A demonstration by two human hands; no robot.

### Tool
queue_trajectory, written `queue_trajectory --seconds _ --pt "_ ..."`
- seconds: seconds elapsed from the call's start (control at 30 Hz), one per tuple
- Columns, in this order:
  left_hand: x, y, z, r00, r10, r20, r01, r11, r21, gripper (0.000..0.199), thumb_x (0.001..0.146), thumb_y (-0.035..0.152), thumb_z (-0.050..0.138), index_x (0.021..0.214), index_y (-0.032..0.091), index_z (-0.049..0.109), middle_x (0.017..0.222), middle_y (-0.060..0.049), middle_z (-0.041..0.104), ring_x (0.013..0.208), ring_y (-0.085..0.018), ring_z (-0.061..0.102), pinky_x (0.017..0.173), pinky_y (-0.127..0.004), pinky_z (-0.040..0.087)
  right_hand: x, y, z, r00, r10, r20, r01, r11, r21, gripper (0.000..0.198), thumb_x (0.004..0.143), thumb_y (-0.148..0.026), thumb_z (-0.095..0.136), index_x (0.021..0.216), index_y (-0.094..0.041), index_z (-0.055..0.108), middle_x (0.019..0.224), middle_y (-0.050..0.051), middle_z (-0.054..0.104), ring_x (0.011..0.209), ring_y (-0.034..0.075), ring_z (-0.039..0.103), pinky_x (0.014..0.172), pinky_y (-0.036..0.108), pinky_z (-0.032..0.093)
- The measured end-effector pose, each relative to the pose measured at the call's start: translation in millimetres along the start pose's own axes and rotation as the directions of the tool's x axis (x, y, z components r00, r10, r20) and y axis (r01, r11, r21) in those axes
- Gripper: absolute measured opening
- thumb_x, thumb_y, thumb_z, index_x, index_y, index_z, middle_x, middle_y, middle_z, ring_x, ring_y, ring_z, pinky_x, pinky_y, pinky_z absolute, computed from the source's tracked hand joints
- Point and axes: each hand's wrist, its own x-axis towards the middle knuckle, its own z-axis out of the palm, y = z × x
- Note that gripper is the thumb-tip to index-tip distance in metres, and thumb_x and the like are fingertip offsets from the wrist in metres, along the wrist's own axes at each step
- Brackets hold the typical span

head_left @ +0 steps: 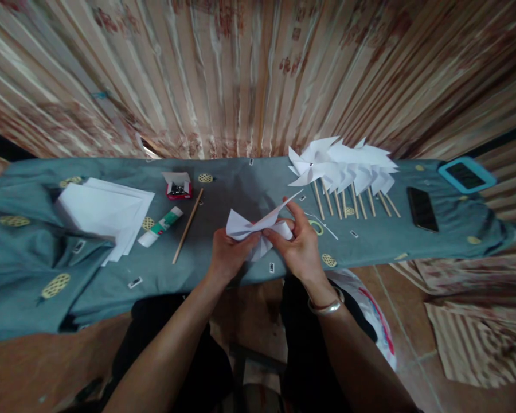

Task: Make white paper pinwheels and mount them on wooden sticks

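Observation:
Between my two hands is a white paper pinwheel [262,223], its blades folded in toward the middle and sticking up at the sides. My left hand [229,249] grips its left side, with the thumb near the centre. On the other side my right hand [298,241] pinches the paper, thumb by the middle and fingers behind the right blade. Left of my hands lies a bare wooden stick [188,225]. Partly behind my right hand sits a pair of scissors with a pale green handle [316,228].
A row of finished pinwheels on sticks [344,166] lies at the right. Beyond are a black phone [422,209] and a blue-framed device [468,174]. Leftward are a glue stick [160,226], a small red box of metal pins [179,187] and white paper sheets [107,212]. A curtain [223,86] hangs behind.

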Motion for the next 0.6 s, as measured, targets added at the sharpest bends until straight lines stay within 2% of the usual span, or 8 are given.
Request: queue_trajectory --seconds 0.23,0.43,0.6 --pt "-2.1 1.9 -3.0 0.999 -0.033 0.035 0.033 0.999 -0.007 0.022 0.055 0.027 0.081 0.073 0.015 0.077 0.073 -0.006 0.076 0.066 -0.021 0.069 0.065 -0.030 0.054 -2.4 0.2 1.1 1.000 0.013 0.018 -0.013 0.999 0.043 0.069 0.075 -0.030 0.075 0.136 -0.025 0.045 0.085 0.000 0.073 0.071 0.021 0.069 0.065 0.038 0.058" --pt "-5.0 -0.2 -9.1 0.998 -0.012 0.059 0.012 1.000 0.002 0.022 0.059 0.032 0.081 0.076 0.018 0.077 0.077 -0.004 0.077 0.071 -0.021 0.069 0.068 -0.032 0.055 -6.4 0.4 2.2 1.000 0.016 0.010 -0.016 1.000 0.012 0.072 0.075 -0.033 0.075 0.139 -0.026 0.044 0.088 0.001 0.074 0.070 0.021 0.068 0.063 0.035 0.056" --pt "-4.7 -0.2 -8.8 0.999 -0.007 0.039 0.009 0.999 -0.041 0.022 0.058 0.029 0.082 0.075 0.017 0.076 0.075 -0.004 0.076 0.070 -0.020 0.068 0.070 -0.032 0.055 -9.1 -2.3 3.4 1.000 -0.012 -0.008 0.012 1.000 -0.026 0.072 0.077 -0.033 0.073 0.141 -0.026 0.043 0.089 0.001 0.074 0.072 0.020 0.068 0.064 0.034 0.055"
